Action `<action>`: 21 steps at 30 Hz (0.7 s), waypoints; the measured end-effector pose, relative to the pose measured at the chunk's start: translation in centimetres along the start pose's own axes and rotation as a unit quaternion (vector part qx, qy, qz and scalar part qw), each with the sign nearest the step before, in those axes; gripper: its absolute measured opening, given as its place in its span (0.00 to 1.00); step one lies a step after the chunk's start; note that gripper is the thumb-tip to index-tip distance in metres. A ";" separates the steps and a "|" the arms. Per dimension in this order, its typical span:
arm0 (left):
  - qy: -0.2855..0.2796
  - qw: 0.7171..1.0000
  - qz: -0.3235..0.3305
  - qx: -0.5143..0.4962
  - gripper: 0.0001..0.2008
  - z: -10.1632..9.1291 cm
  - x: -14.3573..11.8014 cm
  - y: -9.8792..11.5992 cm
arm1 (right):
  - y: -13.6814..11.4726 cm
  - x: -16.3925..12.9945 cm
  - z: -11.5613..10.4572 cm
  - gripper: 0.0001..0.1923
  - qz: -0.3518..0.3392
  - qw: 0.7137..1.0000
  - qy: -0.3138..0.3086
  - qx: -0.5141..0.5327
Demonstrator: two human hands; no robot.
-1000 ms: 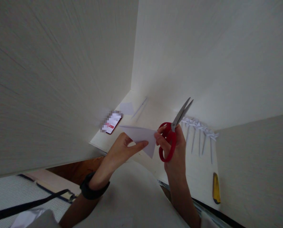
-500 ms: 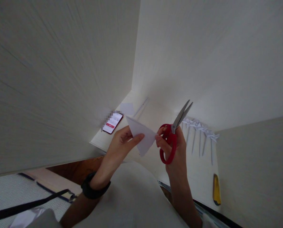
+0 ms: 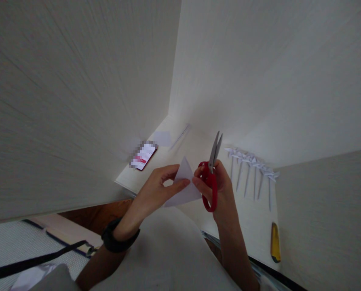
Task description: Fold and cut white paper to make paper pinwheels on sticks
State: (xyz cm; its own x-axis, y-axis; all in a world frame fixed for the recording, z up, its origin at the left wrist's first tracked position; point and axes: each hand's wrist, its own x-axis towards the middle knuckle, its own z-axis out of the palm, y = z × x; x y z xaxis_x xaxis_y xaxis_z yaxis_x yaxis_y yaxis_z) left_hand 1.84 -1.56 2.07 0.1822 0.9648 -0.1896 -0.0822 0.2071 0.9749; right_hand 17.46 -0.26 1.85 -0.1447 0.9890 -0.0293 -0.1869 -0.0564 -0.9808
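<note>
My left hand (image 3: 157, 186) pinches a folded white paper triangle (image 3: 183, 186) between thumb and fingers, above the front of a white desk (image 3: 253, 218). My right hand (image 3: 219, 190) grips red-handled scissors (image 3: 210, 178), blades nearly shut and pointing up and away. Its fingertips also touch the paper's right edge. A black band sits on my left wrist (image 3: 119, 238).
A phone (image 3: 144, 157) with a lit screen lies at the desk's left rear, a small paper sheet (image 3: 162, 138) and a thin stick (image 3: 180, 136) beyond it. Several folded paper pieces with long stems (image 3: 251, 169) line the right. A yellow utility knife (image 3: 275, 242) lies near the front right edge.
The paper has been turned in my hands from a long flat point to an upright triangle. The scissors swung from leaning right to nearly upright and moved slightly left.
</note>
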 end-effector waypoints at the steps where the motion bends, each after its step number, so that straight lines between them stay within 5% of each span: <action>1: -0.005 1.000 0.002 0.003 0.07 0.0 0.0 0.0 | 0.0 0.0 0.0 0.15 0.004 1.000 0.003 0.000; 7: 0.079 0.996 0.045 -0.005 0.09 0.4 0.0 0.6 | -0.1 -0.2 0.1 0.13 0.005 1.000 0.004 -0.021; 21: 0.141 0.986 0.083 0.008 0.08 0.5 0.4 0.1 | 0.4 -0.6 0.1 0.15 0.025 0.999 -0.023 -0.018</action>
State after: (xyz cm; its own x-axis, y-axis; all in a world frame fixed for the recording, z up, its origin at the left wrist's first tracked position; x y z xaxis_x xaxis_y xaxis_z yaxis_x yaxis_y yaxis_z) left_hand 2.38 -1.20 2.16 -0.1126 0.9924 -0.0490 -0.0718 0.0410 0.9966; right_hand 17.38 -0.87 1.53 -0.1966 0.9780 -0.0698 -0.1429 -0.0990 -0.9848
